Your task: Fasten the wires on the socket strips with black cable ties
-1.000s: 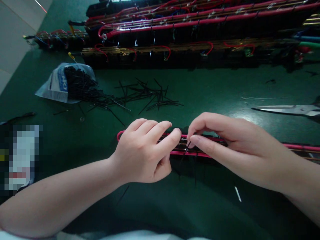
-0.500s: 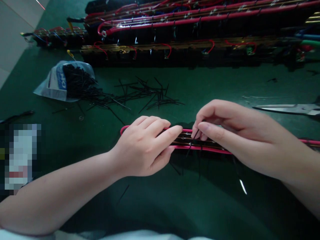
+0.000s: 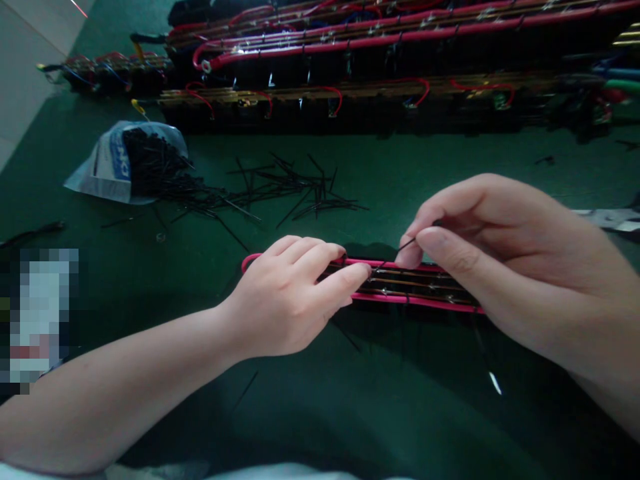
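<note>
A long, narrow black assembly [image 3: 425, 288] with pink-red cables along both edges and thin metal strips between them lies across the green surface. My left hand [image 3: 295, 293] rests over its left part, fingers bent around it, the index fingertip touching the strips. Pinched between thumb and index finger of my right hand [image 3: 480, 253] is the end of a thin black cable tie [image 3: 408, 245]. The tie slants down to the assembly near my left index fingertip. Under my left palm the assembly is hidden.
An open plastic bag [image 3: 107, 167] of black cable ties lies at the left, with loose ties [image 3: 315, 190] spilled beside it. Larger wired assemblies [image 3: 310, 67] span the back. Scissors [image 3: 617, 219] lie partly behind my right hand.
My right hand has moved up and to the right, drawing the black tie away from the assembly. My left hand has barely moved.
</note>
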{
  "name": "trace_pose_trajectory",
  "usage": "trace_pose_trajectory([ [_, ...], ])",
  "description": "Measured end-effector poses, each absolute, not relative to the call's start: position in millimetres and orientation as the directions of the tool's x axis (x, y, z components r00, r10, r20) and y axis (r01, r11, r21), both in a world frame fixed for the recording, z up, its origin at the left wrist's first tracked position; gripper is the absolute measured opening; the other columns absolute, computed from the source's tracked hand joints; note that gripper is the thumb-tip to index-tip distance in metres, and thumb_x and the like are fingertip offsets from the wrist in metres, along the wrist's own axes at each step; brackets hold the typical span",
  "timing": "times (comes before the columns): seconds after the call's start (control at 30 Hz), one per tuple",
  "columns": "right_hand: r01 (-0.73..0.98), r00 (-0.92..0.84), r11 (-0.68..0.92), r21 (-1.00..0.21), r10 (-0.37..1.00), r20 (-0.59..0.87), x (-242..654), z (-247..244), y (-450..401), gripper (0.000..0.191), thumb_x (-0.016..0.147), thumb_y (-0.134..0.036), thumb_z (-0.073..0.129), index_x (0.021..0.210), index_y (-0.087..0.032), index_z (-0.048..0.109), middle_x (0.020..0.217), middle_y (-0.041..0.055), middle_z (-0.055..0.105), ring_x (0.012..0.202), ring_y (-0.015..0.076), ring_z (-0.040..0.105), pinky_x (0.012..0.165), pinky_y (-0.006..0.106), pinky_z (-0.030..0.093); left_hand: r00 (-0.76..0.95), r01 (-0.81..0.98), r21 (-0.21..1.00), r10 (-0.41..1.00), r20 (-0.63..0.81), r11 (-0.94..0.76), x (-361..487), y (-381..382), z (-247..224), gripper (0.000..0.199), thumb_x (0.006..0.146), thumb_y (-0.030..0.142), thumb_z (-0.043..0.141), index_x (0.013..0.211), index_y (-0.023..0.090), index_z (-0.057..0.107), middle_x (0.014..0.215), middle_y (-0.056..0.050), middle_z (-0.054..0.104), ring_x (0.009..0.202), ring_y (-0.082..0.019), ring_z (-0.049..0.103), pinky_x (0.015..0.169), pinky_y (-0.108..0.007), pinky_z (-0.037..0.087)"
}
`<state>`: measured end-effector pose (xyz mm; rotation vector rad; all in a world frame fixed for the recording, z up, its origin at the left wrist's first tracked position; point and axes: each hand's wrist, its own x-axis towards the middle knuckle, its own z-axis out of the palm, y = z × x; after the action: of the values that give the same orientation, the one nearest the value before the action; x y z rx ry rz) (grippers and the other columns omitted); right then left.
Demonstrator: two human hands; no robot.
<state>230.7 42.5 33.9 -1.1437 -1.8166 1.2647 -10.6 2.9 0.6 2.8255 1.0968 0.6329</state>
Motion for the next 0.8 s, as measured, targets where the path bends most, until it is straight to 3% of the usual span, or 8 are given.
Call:
trace_pose_trajectory([
  [0.2,0.351,-0.483,0.211,-0.912,0.876,0.017,230,25,48,0.016,0.097,-0.046,0.065,0.094,-0.030,0.065,0.087,0.0017,0.074,0.079,0.0243,0.071,0.068,0.039,0.057,0.665,0.645,0.166,0.655,0.358,-0.746,-11,3,-1,0.025,0.108,0.025,0.045,0.126,0.018,0.061,0.112,-0.012,0.073,0.099,-0.025,0.071,0.080,-0.037,0.055],
  [0.47,0.333,-0.478,0.198,-0.922,0.878,0.016,231,25,49,0.021,0.102,-0.046,0.060,0.100,-0.026,0.062,0.090,0.0014,0.071,0.081,0.0178,0.068,0.072,0.033,0.055,0.675,0.637,0.177,0.653,0.343,-0.751,-13,5,-1,0.028,0.109,0.033,0.045,0.126,0.018,0.062,0.114,-0.011,0.072,0.099,-0.024,0.069,0.078,-0.037,0.052],
  [0.8,0.319,-0.459,0.175,-0.932,0.888,0.009,234,22,49,0.019,0.104,-0.045,0.060,0.100,-0.027,0.061,0.092,0.0004,0.071,0.084,0.0165,0.069,0.068,0.029,0.055,0.660,0.650,0.139,0.646,0.383,-0.747,-13,7,-5,0.037,0.111,0.050,0.045,0.124,0.020,0.063,0.110,-0.009,0.073,0.096,-0.022,0.070,0.076,-0.034,0.052],
])
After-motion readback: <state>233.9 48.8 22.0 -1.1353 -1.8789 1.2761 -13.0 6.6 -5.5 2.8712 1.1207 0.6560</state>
